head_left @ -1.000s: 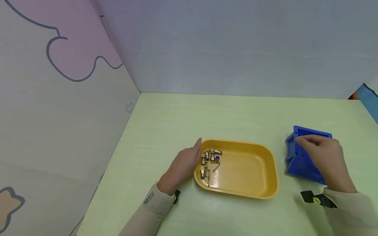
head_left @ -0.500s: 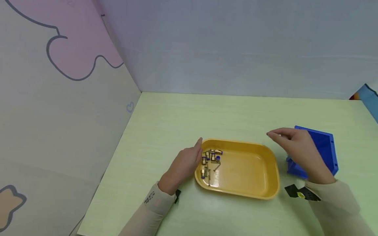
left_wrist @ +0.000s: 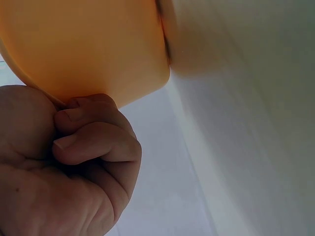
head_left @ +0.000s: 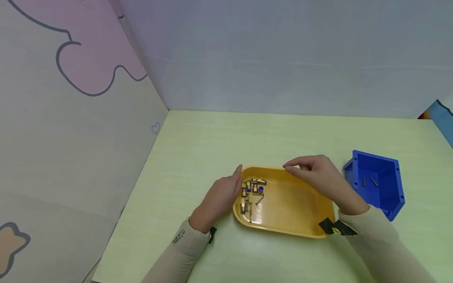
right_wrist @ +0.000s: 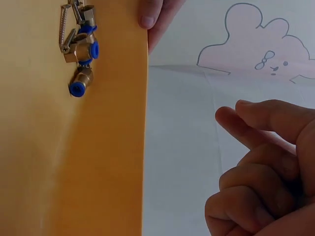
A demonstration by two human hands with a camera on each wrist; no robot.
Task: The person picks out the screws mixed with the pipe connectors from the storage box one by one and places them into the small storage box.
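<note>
A yellow tray lies on the green table. Several brass fittings with blue ends and thin screws sit in its left part, also seen in the right wrist view as fittings. My left hand grips the tray's left rim, thumb on top. In the left wrist view its fingers curl against the tray's outer wall. My right hand hovers over the tray's far right part, fingers loosely curled, with nothing in it. A blue bin stands to the right of it.
Two thin screws lie inside the blue bin. Walls stand at the table's left and far edges. Bare green tabletop stretches behind the tray. Black wrist straps show on both sleeves.
My right hand let go of the blue bin and moved left to above the yellow tray. The bin now stands uncovered. My left hand has stayed on the tray's rim.
</note>
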